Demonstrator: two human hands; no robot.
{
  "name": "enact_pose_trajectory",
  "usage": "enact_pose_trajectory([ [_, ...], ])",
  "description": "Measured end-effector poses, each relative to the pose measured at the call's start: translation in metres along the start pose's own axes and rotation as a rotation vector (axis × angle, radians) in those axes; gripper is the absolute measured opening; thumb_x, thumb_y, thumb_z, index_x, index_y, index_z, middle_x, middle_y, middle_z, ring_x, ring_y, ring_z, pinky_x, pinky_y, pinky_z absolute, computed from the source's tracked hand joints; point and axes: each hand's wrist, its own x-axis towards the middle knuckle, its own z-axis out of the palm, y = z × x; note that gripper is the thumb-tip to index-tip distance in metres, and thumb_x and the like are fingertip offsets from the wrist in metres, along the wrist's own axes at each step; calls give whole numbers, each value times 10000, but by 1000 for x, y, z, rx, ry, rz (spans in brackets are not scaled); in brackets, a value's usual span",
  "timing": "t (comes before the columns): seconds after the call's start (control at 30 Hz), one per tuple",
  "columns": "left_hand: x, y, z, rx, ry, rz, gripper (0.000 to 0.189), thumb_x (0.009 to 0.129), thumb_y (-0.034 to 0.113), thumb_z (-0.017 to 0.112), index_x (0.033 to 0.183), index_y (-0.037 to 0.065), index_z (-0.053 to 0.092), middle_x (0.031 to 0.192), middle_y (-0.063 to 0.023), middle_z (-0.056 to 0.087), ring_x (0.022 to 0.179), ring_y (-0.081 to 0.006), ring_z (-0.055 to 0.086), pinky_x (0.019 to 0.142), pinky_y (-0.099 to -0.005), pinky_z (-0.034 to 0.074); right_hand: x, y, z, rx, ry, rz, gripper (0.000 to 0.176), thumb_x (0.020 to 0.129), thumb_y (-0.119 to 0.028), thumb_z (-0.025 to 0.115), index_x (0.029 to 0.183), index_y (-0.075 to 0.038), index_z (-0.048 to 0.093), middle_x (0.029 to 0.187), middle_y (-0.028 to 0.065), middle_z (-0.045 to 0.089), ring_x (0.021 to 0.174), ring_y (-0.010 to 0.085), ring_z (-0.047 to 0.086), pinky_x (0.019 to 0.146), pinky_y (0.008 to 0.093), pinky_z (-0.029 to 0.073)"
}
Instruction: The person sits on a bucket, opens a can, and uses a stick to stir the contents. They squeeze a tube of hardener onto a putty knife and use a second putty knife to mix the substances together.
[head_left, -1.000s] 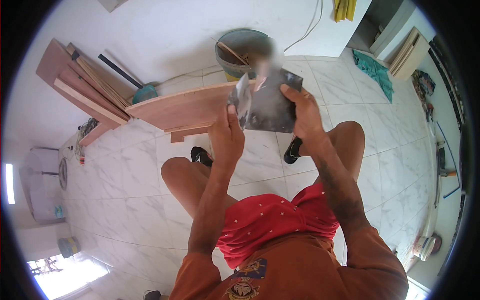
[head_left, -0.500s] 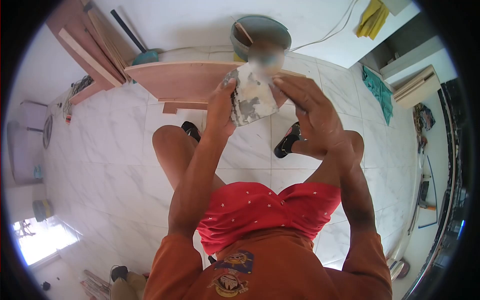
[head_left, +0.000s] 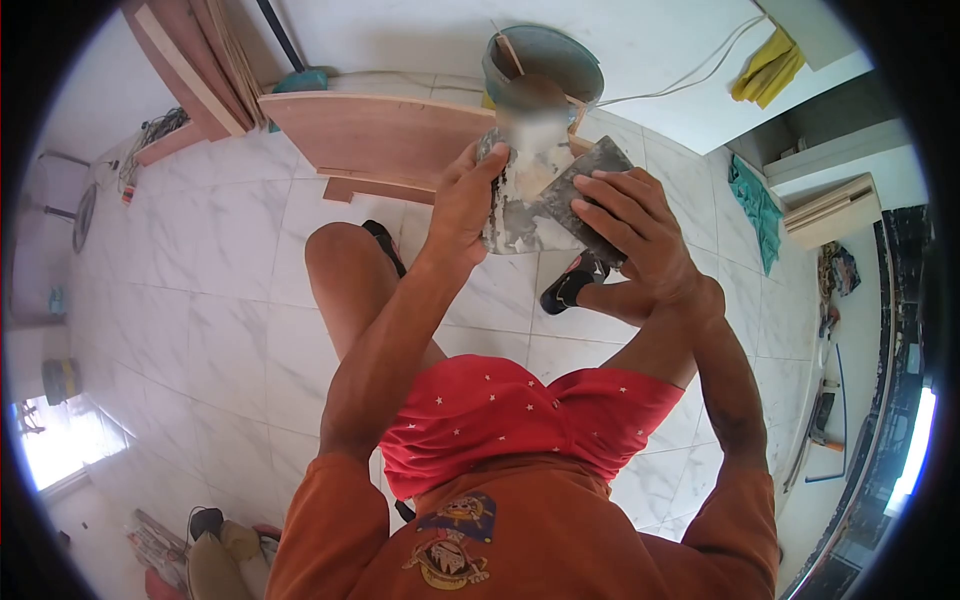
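My left hand (head_left: 466, 200) grips the left edge of a flat plate (head_left: 522, 232) smeared with white putty, thumb along its top. Spread over the surface is the putty (head_left: 545, 160), with grey patches showing through. My right hand (head_left: 640, 228) holds a dark grey rectangular scraper blade (head_left: 608, 165), fingers laid across its face. This blade lies slanted over the right part of the plate and overlaps it in this view. Both plates are held up above the floor, between my knees and the wooden board. A blurred area covers the far end of the left plate.
A reddish wooden board (head_left: 380, 140) stands on edge beyond my hands. Behind it is a grey-green bucket (head_left: 585, 75) with a stick in it. Planks (head_left: 180, 60) lean at the far left, near a teal dustpan (head_left: 300, 80). A green cloth (head_left: 757, 215) lies on the right.
My right hand has turned so the dark blade's broad face now shows over the putty-smeared plate. The view has shifted slightly, and both hands appear a little further right.
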Motion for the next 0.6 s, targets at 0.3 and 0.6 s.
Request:
enact_pose_trajectory([
  [0.3,-4,24,2,-74,-140,-6,313,1023,207,486,1242,-5,556,1031,-75,674,854,-148,683,748,-305,584,-37,34,0,-6,119,242,600,716,87,639,1297,-60,607,1276,127,633,1174,312,591,972,380,471],
  [0.6,6,1,-11,-203,-194,-198,242,986,259,589,1116,61,641,872,-28,687,687,-108,670,555,-214,564,18,-44,13,238,485,389,500,845,77,547,1333,-31,570,1285,181,599,1105,329,606,911,373,493],
])
